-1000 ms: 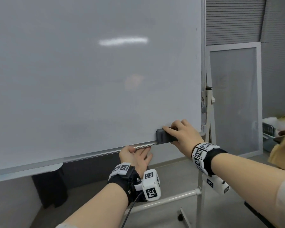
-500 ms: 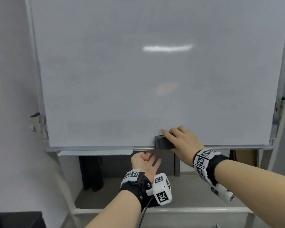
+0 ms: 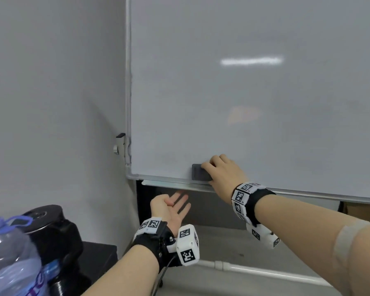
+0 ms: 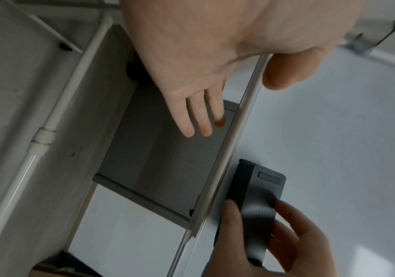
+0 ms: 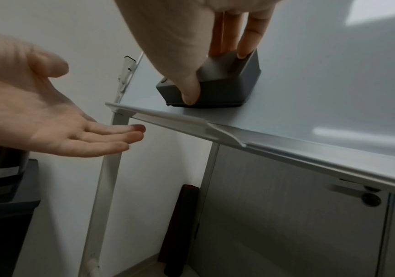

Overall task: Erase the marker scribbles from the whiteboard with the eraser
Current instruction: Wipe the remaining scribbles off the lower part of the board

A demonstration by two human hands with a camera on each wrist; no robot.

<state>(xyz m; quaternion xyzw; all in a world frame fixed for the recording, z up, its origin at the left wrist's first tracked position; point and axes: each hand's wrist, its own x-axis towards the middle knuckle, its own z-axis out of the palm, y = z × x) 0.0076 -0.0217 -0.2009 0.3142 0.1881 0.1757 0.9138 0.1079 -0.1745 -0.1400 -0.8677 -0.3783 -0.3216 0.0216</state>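
A dark grey eraser [image 3: 198,172] lies flat against the whiteboard [image 3: 244,92] just above its bottom rail. My right hand [image 3: 221,174] grips the eraser [image 5: 218,82], thumb on its lower side and fingers over the top; the same grip shows in the left wrist view on the eraser [image 4: 258,202]. My left hand [image 3: 171,207] hovers palm up below the marker ledge [image 3: 169,184], fingers straight, holding nothing, as seen too from the right wrist as the left hand [image 5: 49,120]. No marker scribbles show on the board surface in view.
A white wall [image 3: 51,103] stands left of the board's frame. A clear water jug [image 3: 9,253] and a black object [image 3: 56,229] sit at the lower left. The board's white stand bar [image 3: 265,272] runs low across the floor.
The eraser and my right hand have slid left along the bottom of the board, near its left corner now. My left hand has come off the ledge and turned palm up below it.
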